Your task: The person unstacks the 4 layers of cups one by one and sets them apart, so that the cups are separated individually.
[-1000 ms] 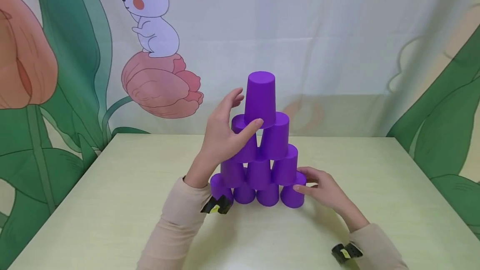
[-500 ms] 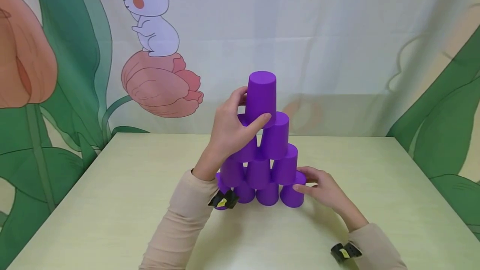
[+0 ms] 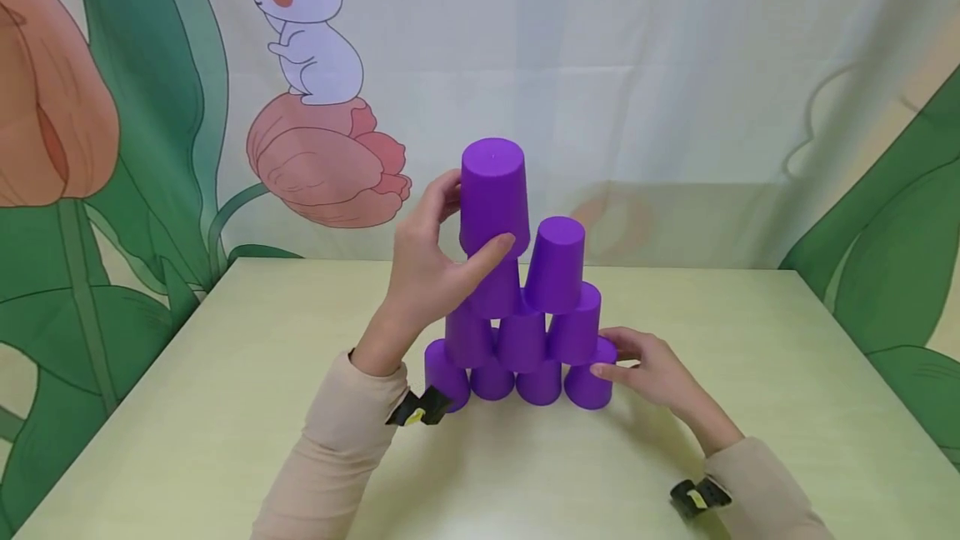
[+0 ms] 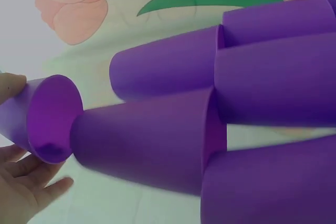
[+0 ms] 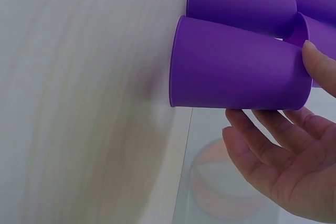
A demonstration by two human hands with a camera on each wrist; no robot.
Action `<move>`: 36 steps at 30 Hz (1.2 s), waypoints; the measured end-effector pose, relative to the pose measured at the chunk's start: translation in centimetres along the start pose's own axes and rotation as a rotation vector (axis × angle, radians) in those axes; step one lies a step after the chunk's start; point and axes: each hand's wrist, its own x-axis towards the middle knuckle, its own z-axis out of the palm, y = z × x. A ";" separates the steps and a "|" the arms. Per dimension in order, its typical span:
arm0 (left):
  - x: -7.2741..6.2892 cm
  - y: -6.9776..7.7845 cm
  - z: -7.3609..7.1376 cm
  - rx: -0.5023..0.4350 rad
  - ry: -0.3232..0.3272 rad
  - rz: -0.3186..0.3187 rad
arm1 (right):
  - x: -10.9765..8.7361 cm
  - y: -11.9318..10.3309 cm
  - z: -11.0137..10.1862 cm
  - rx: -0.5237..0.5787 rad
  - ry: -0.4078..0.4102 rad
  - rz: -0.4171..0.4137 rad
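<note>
My left hand (image 3: 427,265) grips an upside-down purple cup (image 3: 493,194), thumb in front and fingers behind. That cup overlaps the left cup of the upper pair (image 3: 497,290) in the head view. In the left wrist view, the open mouth of the held cup (image 4: 55,119) shows, tilted beside the narrow end of a stacked cup (image 4: 142,140). Low on the right, my right hand (image 3: 660,369) holds the end cup (image 3: 588,382) of the bottom row. Its thumb lies near that cup's base and its fingertips touch the side (image 5: 239,66).
Beneath the upper pair stand a row of three cups (image 3: 522,344) and a bottom row of several, all upside down. The pale wooden table (image 3: 262,340) carries them. Behind it hangs a curtain (image 3: 712,107) printed with a rabbit and tulips.
My left hand has closed round the top cup and shifted it left, off the middle of the upper pair. My right hand stays at the bottom right cup.
</note>
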 end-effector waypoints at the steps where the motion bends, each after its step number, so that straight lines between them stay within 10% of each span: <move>1: -0.2 0.0 -0.3 -0.006 0.010 0.011 | 0.0 0.0 0.0 0.001 -0.002 0.002; 7: -1.3 -0.3 -2.6 0.012 0.049 0.030 | 0.1 -0.1 -0.1 0.001 -0.010 0.011; 17: -4.0 -1.9 -6.5 0.067 0.045 -0.130 | 0.0 -0.2 -0.1 0.006 -0.017 -0.008; 36: -10.0 -7.8 -9.1 0.184 -0.167 -0.435 | 0.2 0.0 0.0 0.004 -0.020 0.005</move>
